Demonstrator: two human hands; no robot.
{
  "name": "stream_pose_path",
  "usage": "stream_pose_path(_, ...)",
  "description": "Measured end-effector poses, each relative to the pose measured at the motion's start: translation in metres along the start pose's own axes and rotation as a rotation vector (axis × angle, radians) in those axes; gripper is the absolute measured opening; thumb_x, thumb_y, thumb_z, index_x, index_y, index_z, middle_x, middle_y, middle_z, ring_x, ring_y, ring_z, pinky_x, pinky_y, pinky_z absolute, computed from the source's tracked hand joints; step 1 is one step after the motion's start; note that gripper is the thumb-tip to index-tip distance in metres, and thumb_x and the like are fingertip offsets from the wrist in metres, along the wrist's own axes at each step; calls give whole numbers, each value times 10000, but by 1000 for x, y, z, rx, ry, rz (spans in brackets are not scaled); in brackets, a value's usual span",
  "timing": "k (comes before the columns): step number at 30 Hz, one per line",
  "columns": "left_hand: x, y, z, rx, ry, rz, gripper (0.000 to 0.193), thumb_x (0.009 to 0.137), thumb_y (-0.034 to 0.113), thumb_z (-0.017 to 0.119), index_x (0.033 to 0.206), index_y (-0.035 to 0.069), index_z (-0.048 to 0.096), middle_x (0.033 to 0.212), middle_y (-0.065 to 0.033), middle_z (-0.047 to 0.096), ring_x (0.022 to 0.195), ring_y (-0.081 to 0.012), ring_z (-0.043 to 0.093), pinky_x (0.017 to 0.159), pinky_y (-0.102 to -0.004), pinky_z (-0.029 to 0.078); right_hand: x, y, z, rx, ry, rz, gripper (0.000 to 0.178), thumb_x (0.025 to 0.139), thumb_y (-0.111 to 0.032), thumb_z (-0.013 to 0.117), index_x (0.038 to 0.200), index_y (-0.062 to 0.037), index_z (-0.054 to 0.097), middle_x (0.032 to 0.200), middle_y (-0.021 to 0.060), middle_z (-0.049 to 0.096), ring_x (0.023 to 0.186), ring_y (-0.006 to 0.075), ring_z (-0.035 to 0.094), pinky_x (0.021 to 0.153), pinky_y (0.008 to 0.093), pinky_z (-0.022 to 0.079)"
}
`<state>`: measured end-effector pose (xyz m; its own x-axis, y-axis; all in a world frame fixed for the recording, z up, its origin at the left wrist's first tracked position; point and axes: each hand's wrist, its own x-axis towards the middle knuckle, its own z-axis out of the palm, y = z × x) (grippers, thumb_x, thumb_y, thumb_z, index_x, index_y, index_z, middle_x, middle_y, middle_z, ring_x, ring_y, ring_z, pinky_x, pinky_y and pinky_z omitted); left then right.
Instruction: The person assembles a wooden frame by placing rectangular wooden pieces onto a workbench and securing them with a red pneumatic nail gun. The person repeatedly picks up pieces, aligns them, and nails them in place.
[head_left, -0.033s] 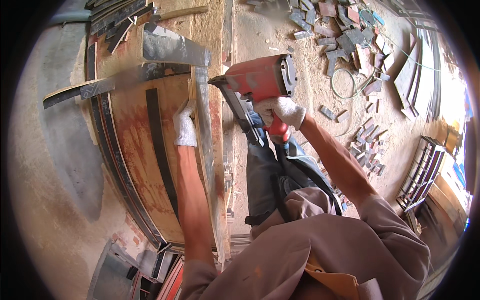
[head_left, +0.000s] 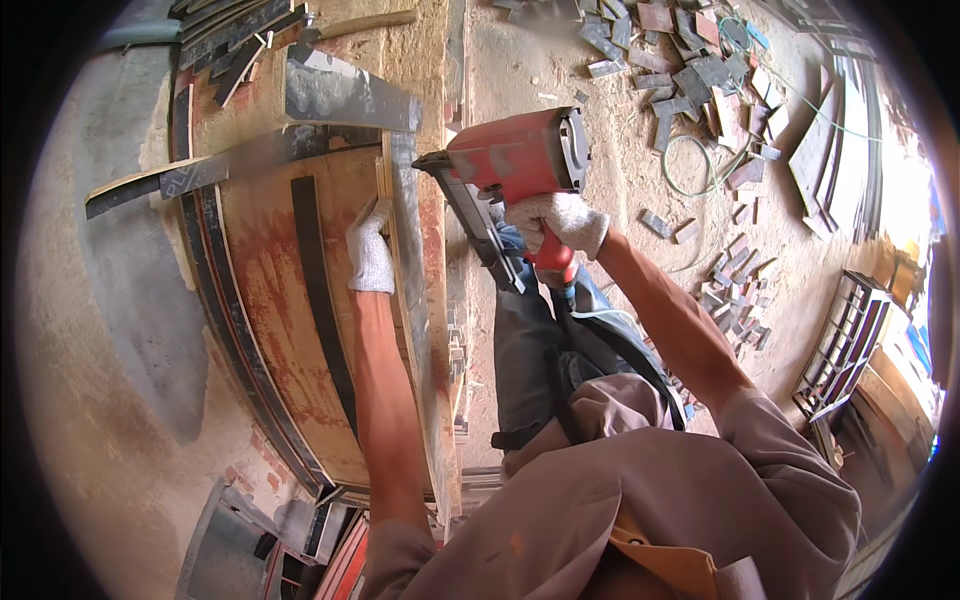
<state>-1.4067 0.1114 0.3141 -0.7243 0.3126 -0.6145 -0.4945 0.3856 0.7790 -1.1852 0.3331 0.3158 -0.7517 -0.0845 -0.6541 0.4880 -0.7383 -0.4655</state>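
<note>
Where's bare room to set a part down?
Wooden surface: stained patch between the dark strip and the dark rails to its left. Floor: dusty patch right of the red nail gun, below the scrap pile, up-left of two small blocks. Crowded: that pile; stacked strips, upper left.

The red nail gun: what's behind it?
The right hand grips the nail gun. Past its edges, floor and trousers show; whatever lies straight behind its red body is covered.
</note>
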Motion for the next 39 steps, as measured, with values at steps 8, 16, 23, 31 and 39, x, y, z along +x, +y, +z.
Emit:
stream_pose_path(8, 0, -2, -6, 120, -40, 139, 570, 937, 352, 710, 1304, -75, 623, 1188, -138, 709, 1105, -200, 635, 975, -322, 459, 15, 12, 18, 255, -138, -10, 342, 923, -81, 619, 623, -84, 455, 564, 24, 448, 491, 151, 467, 519, 312, 398)
stream_pose_path(16, -23, 45, 17, 1596, 6, 449, 525, 933, 538, 589, 879, 18, 635, 748, -246, 701, 751, -411, 725, 665, -518, 562, 14, 22, 20, 194, -119, -45, 376, 953, -189, 566, 621, -124, 402, 573, 24, 414, 523, 173, 446, 575, 319, 402)
stream_pose_path(23, -23, 58, 26, 1700, -24, 363, 492, 899, 496, 656, 907, 4, 670, 813, -259, 715, 821, -418, 727, 720, -510, 574, 14, 32, 21, 326, -122, -58, 124, 939, -115, 553, 861, -33, 605, 568, 0, 419, 496, 140, 431, 529, 296, 389)
stream_pose_path(31, -25, 62, 29, 1721, -8, 372, 517, 903, 525, 644, 900, 10, 685, 813, -252, 718, 828, -413, 728, 731, -518, 570, 2, 41, 29, 240, -115, -140, 256, 916, -65, 597, 673, -68, 519, 570, 19, 437, 475, 160, 455, 501, 312, 389)
stream_pose_path(39, -49, 58, 23, 1684, -58, 255, 528, 883, 527, 618, 918, 14, 735, 893, -265, 724, 865, -424, 722, 766, -507, 568, -5, 54, 33, 338, -52, -15, 109, 903, -51, 604, 883, 43, 655, 559, 16, 420, 464, 147, 450, 475, 309, 375)
